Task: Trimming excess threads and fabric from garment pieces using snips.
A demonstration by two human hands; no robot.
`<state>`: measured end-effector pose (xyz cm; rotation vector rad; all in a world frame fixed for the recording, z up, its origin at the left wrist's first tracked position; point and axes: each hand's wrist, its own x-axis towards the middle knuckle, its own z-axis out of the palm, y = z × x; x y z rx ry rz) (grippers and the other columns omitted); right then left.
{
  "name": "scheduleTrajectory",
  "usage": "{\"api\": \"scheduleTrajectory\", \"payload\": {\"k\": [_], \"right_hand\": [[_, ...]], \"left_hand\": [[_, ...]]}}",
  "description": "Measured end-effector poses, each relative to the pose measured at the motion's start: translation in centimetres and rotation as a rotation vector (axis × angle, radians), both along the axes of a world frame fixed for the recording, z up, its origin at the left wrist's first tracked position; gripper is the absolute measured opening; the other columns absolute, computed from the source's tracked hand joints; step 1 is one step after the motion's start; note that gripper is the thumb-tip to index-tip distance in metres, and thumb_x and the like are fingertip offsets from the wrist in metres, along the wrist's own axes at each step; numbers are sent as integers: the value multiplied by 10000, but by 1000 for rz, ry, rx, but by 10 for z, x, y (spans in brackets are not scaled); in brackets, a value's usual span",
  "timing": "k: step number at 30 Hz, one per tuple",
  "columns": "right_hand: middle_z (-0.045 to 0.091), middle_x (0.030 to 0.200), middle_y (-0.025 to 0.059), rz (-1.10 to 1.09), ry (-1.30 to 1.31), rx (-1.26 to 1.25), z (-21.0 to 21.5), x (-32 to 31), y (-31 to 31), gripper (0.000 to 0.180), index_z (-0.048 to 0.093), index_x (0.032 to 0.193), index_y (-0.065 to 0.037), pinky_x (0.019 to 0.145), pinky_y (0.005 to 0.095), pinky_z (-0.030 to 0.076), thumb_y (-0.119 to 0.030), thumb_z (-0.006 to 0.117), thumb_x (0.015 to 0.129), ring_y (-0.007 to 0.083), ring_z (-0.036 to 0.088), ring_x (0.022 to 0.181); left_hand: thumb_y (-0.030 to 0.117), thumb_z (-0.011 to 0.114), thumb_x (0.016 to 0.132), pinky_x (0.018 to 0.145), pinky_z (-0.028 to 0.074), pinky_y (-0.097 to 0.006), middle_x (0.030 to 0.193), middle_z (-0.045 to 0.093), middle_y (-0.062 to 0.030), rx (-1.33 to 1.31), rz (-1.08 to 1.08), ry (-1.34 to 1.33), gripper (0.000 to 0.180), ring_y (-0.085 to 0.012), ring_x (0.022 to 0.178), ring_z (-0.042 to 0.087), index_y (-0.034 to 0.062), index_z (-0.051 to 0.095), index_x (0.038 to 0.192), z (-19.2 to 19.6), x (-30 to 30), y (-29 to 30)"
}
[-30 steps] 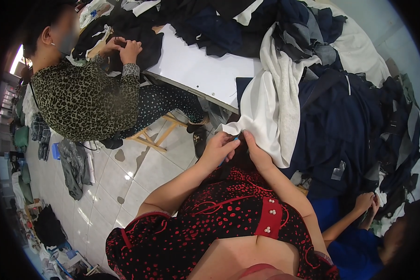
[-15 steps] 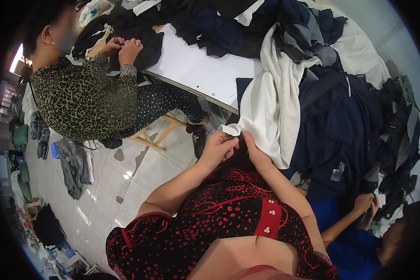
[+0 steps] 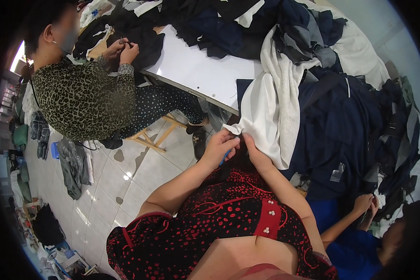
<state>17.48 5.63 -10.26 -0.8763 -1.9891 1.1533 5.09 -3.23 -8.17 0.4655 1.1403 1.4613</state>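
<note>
Beyond the fingers, up and away from the person, spreads the flat white counter, most of it buried under a heap of dark navy and black cloth pieces that spills over its near edge toward the floor. Draped over that heap and hanging down to the hands is a long white fabric garment; its lower corner ends right at the fingertips, seemingly pulled off the pile so that the edge can be worked close to the body, over the lap of the black dress with red dots.

Far to the left of the fingers, a co-worker in a leopard-print top sits on a pale wooden stool at the counter's other side, both hands up on dark cloth. Below and to the right, another person in a blue top holds their hands together near the navy pile. The pale tiled floor, left of the hands, carries a few grey clothes.

The left hand is closed, its fingers pinching the white corner from the left; a small blue object, too hidden to identify, shows under the palm. The right hand meets it just beside, fingers narrowed on the same white edge, so the cloth is held taut between the two.
</note>
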Motion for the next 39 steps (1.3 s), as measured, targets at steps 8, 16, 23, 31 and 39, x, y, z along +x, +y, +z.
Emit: {"api": "scheduleTrajectory", "payload": {"k": [8, 16, 23, 31, 39], "right_hand": [[567, 1101, 142, -10, 37, -14, 1, 0, 0, 363, 542, 1112, 16, 901, 291, 388, -215, 589, 835, 242, 522, 1037], [609, 794, 43, 4, 201, -758, 26, 33, 43, 201, 602, 942, 3, 681, 263, 440, -110, 626, 777, 148, 565, 736], [609, 949, 134, -29, 305, -1023, 72, 102, 125, 341, 568, 1004, 85, 797, 334, 483, -11, 562, 677, 230, 609, 843], [621, 817, 74, 236, -312, -794, 117, 98, 141, 252, 619, 868, 33, 698, 267, 483, -69, 621, 638, 163, 593, 729], [629, 882, 114, 37, 323, -928, 104, 79, 152, 213, 597, 921, 38, 691, 318, 494, -94, 574, 756, 193, 619, 760]], "left_hand": [[144, 554, 824, 385, 309, -189, 694, 542, -54, 1, -36, 6, 206, -77, 449, 431, 14, 513, 979, -3, -7, -1], [212, 614, 794, 453, 309, -180, 627, 457, 46, -35, -512, 348, 158, -32, 521, 403, 65, 568, 827, 28, -43, -5], [116, 575, 826, 377, 185, -171, 576, 421, 72, 154, -325, 519, 101, 11, 419, 305, 40, 556, 889, 43, -29, 45], [157, 620, 718, 909, 377, -316, 1175, 532, -127, 639, -368, 895, 307, -254, 1077, 512, 32, 602, 997, 93, 18, 161], [115, 614, 702, 635, 416, -290, 725, 518, -101, 515, 21, 932, 171, -204, 672, 517, 5, 516, 788, 79, 31, 165]]}}
